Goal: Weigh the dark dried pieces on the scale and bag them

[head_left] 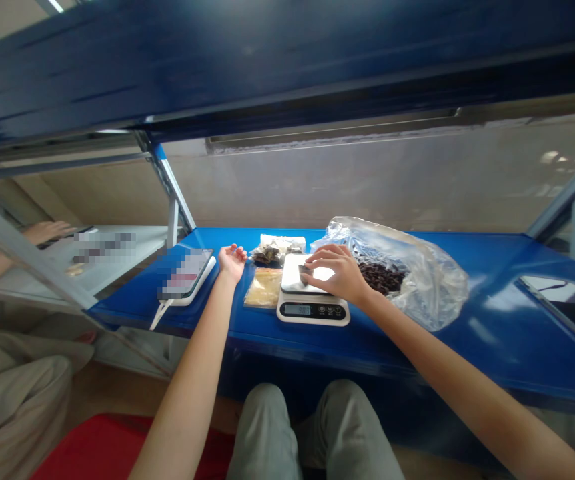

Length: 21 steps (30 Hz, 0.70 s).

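Observation:
A white digital kitchen scale [287,313] with a lit display stands at the middle of the blue shelf. Over its plate, my right hand [340,272] pinches a small dark dried piece [304,273] between thumb and fingers. Just right of that hand lies a large clear plastic bag [430,287], its mouth showing many dark dried pieces [380,277]. My left hand [232,262] rests palm up left of the scale, fingers loosely curled and holding nothing. Beside it are a flat bag of yellowish contents [263,288] and a clear packet with dark and pale contents [275,250].
A phone [187,273] lies on a white cabled device [202,283] at the left. Another dark phone or tablet [567,307] lies far right. A blue upper shelf [287,60] hangs overhead. At far left, another person's hand [47,232] is over a neighbouring white table [137,250].

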Each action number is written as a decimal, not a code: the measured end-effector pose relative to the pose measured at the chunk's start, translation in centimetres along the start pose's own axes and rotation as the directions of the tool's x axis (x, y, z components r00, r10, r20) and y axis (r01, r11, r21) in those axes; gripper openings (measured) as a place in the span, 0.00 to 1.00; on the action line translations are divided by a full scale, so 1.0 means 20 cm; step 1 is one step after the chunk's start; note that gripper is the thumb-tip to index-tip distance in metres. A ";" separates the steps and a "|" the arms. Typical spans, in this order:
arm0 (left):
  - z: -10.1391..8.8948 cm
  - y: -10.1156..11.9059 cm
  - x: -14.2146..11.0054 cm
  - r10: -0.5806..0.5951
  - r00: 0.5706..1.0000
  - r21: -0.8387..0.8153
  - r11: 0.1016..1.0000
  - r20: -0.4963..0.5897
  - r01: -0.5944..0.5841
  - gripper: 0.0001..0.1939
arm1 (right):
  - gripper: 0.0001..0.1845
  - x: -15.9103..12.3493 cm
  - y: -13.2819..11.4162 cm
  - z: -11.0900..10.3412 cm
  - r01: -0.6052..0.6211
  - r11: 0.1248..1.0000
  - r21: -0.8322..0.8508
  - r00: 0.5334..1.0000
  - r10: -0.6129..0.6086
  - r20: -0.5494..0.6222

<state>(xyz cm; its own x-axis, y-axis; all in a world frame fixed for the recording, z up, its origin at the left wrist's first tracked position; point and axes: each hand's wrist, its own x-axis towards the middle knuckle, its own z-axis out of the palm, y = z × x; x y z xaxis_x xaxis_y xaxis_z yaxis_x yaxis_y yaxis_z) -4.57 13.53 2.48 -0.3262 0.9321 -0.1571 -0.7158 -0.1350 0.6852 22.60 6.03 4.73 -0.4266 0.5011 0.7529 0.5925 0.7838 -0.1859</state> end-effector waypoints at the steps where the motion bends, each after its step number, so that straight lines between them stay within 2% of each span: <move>1: 0.00 0.00 0.00 0.001 1.000 0.000 1.000 -0.005 -0.001 0.05 | 0.07 0.00 -0.01 -0.01 -0.007 1.000 -0.007 1.000 0.007 0.005; 8: 0.00 0.00 0.00 0.001 1.000 0.007 1.000 -0.024 -0.001 0.06 | 0.06 0.00 -0.02 -0.04 -0.063 0.998 -0.027 0.998 0.063 -0.006; 21: 0.00 0.00 0.00 0.009 1.000 0.020 1.000 -0.018 -0.008 0.05 | 0.09 -0.01 -0.01 -0.04 -0.086 0.996 -0.030 0.994 0.083 -0.072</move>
<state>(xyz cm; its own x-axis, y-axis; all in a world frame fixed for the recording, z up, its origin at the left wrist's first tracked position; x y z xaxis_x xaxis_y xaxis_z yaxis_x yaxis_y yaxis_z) -4.61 13.50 2.57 -0.3436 0.9247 -0.1639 -0.7005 -0.1361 0.7006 23.20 5.51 5.12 -0.3257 0.5372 0.7780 0.6475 0.7263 -0.2305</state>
